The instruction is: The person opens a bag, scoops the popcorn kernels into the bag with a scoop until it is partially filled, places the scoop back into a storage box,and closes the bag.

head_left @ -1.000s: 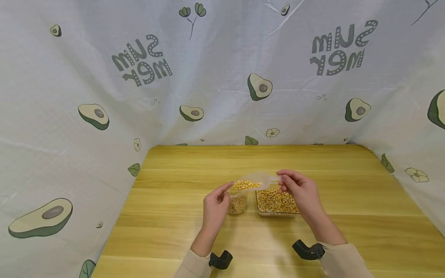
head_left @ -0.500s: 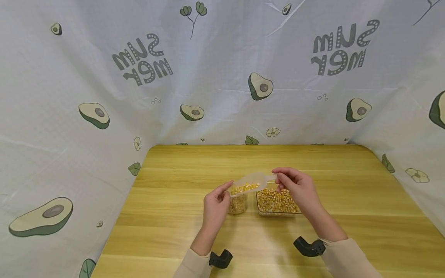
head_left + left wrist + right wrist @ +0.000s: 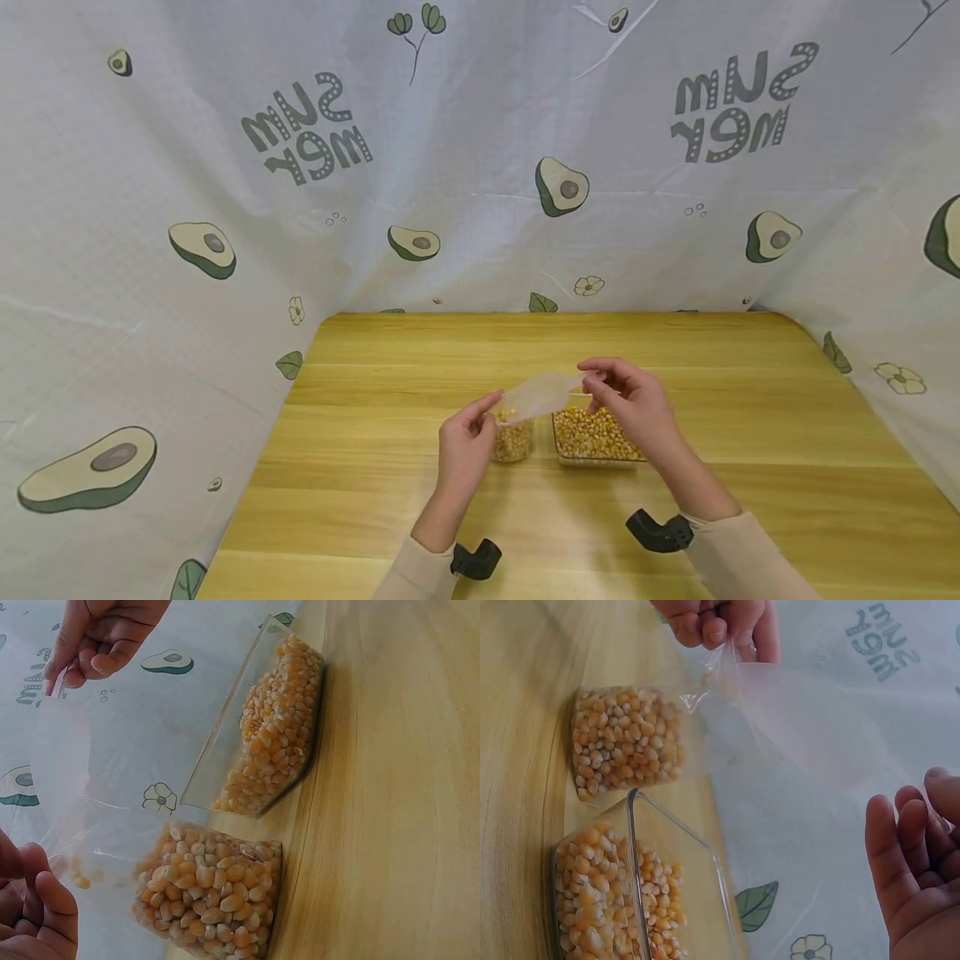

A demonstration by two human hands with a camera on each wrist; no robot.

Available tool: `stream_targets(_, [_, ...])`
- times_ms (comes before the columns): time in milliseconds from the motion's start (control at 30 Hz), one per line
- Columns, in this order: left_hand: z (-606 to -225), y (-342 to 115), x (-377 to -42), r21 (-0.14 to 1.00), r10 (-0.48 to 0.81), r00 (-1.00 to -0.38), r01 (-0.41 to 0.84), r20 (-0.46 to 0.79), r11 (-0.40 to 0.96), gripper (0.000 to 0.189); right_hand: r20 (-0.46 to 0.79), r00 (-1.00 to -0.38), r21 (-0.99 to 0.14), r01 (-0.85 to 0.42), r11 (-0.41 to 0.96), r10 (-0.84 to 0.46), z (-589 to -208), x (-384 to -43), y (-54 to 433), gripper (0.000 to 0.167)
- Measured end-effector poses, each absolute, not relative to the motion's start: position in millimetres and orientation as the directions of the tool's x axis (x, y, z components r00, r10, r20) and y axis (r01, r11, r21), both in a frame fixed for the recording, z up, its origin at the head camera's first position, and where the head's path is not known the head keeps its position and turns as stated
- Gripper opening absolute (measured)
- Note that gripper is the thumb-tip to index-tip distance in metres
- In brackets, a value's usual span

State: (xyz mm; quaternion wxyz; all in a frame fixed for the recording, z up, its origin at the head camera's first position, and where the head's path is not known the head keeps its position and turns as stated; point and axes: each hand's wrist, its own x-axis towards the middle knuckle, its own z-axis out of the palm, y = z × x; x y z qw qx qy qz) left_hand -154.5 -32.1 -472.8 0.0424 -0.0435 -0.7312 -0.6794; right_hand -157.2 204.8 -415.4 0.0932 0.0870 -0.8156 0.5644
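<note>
A clear plastic bag [image 3: 514, 443] stands on the table, its lower part filled with corn kernels [image 3: 217, 892]. My left hand [image 3: 467, 450] pinches the bag's upper edge. My right hand [image 3: 639, 407] grips the handle of a translucent white scoop [image 3: 538, 395], which tilts down to the left with its mouth in the bag's opening. In the left wrist view a few blurred kernels [image 3: 79, 874] drop below the scoop's lip. No kernels show in the scoop's visible upper part. Under the right hand sits a rectangular glass container [image 3: 597, 462] of loose corn kernels.
The wooden table [image 3: 360, 467] carries the bag and the container side by side, a small gap between them. A white curtain [image 3: 480, 250] with avocado prints hangs behind the table and on both sides. Each wrist wears a black camera mount [image 3: 477, 559].
My right hand has moved left and slightly up, tipping the scoop more steeply. The kernels seen in the scoop have slid out into the bag. My left hand has stayed in place.
</note>
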Motion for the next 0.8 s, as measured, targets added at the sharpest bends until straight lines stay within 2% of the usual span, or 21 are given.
stream_targets(233, [-473.8, -32.1, -153.9, 0.99, 0.001, -0.993, 0.122, 0.122, 0.067, 0.035, 0.268, -0.963, -0.892, -0.263, 0.367, -0.038, -417.4, -156.5, 200.7, 0.022])
stream_targets(533, [-469.7, -31.4, -152.6, 0.992, -0.003, -0.994, 0.112, 0.113, 0.059, 0.035, 0.207, -0.978, -0.928, -0.207, 0.309, -0.033, -419.7, -156.9, 206.4, 0.019])
stream_targets(800, [-470.8, -30.8, -151.9, 0.994, -0.018, -0.995, 0.101, 0.101, 0.044, 0.035, 0.161, -0.987, -0.953, -0.159, 0.259, -0.012, -421.9, -153.4, 211.0, 0.025])
